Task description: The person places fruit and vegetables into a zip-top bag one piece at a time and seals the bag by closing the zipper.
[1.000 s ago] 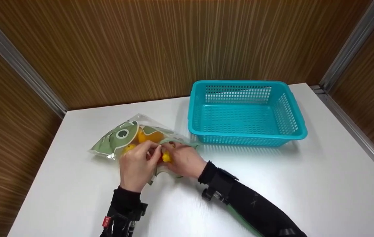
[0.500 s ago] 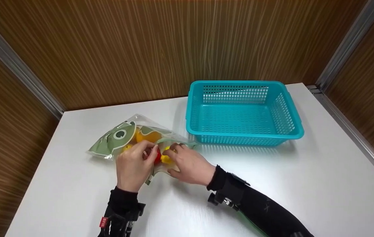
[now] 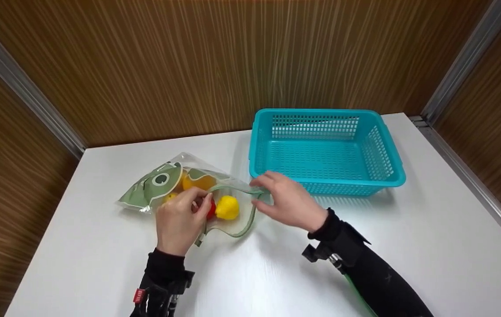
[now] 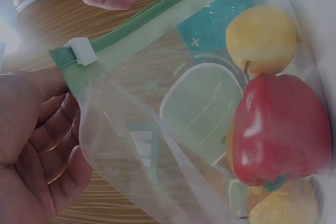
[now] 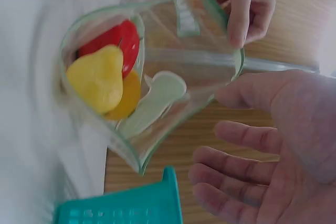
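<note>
A clear zip bag (image 3: 155,191) with a green print lies on the white table, its green-edged mouth spread toward the right. My left hand (image 3: 179,222) pinches the mouth's edge between thumb and fingers; a white slider (image 4: 83,51) sits near that corner. Inside are a yellow pear (image 3: 228,208) just within the mouth, a red bell pepper (image 4: 283,129) beside it, an orange-coloured piece (image 3: 202,182) deeper in, and a yellow one (image 3: 171,197) partly hidden by the left hand. With fingers spread and holding nothing, my right hand (image 3: 292,202) hovers by the bag's right corner.
A turquoise perforated basket (image 3: 327,181) stands at the back right of the white table (image 3: 250,277), close behind my right hand. Wood-grain panels (image 3: 232,66) rise along the back and sides.
My right hand has let go of the pear inside the bag and drawn back out to the right. The pear now shows fully in the mouth. The left hand has kept its pinch.
</note>
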The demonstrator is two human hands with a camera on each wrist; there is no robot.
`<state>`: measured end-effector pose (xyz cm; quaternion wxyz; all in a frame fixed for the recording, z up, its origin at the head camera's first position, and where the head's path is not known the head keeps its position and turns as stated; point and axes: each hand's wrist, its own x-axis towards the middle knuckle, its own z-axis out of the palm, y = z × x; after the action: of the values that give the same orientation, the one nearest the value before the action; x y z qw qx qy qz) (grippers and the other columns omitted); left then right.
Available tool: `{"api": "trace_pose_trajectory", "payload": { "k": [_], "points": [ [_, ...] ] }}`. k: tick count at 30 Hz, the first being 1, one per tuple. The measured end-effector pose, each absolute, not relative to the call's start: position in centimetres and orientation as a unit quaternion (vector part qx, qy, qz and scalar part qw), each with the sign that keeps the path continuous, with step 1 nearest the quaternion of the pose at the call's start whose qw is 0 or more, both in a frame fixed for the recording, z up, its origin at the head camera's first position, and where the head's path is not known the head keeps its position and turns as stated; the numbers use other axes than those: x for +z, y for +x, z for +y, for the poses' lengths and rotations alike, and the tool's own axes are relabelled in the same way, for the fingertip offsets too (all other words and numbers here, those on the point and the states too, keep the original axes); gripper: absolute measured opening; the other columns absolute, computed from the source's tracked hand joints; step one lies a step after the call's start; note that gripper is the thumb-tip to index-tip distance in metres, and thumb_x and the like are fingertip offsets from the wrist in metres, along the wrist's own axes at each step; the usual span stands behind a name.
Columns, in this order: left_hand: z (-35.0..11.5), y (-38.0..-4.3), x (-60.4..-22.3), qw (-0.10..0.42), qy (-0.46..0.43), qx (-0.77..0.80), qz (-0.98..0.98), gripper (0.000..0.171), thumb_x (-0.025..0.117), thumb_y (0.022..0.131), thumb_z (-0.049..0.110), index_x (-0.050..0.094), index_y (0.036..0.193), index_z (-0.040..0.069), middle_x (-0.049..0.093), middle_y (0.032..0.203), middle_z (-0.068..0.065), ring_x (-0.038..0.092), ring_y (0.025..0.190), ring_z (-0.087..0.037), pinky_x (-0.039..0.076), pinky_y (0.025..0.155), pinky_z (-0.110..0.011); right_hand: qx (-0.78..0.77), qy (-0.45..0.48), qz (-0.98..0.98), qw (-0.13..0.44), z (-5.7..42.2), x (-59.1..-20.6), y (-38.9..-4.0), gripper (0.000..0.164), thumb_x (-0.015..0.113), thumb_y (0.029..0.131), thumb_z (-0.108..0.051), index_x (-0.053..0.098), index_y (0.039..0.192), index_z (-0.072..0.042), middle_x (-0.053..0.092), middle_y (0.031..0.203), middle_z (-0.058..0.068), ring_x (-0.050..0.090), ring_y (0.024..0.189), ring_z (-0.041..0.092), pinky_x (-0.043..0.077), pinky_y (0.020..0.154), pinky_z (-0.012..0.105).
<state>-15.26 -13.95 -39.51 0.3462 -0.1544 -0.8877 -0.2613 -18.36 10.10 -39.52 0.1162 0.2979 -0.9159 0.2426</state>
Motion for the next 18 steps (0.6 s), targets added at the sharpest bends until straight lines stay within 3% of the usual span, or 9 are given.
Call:
{"api": "trace_pose_trajectory", "payload": {
  "k": [10, 18],
  "points": [
    [-13.9, -15.2, -39.5, 0.333, -0.149, -0.264, -0.893, 0.012, 0.073, 0.082, 0.022, 0.069, 0.082, 0.012, 0.068, 0.066, -0.002, 0.058, 0.054, -0.017, 0.040, 0.051, -0.022, 0.255, 0.263, -0.920, 0.136, 12.4, -40.1, -19.9, 0.041, 0.071, 0.084, -0.025, 0.061, 0.121, -0.011, 0.064, 0.106, 0.007, 0.057, 0.090, 0.019, 0.053, 0.077, 0.032],
    [-14.1, -15.2, -39.2, 0.337, -0.145, -0.266, -0.891, 0.011, 0.074, 0.082, 0.020, 0.068, 0.081, 0.011, 0.068, 0.066, -0.002, 0.057, 0.053, -0.017, 0.042, 0.051, -0.024, 0.230, 0.279, -0.915, 0.177, 11.8, -39.8, -19.2, 0.035, 0.069, 0.086, -0.024, 0.062, 0.118, -0.013, 0.066, 0.106, 0.009, 0.057, 0.096, 0.020, 0.054, 0.079, 0.032]
  ]
}}
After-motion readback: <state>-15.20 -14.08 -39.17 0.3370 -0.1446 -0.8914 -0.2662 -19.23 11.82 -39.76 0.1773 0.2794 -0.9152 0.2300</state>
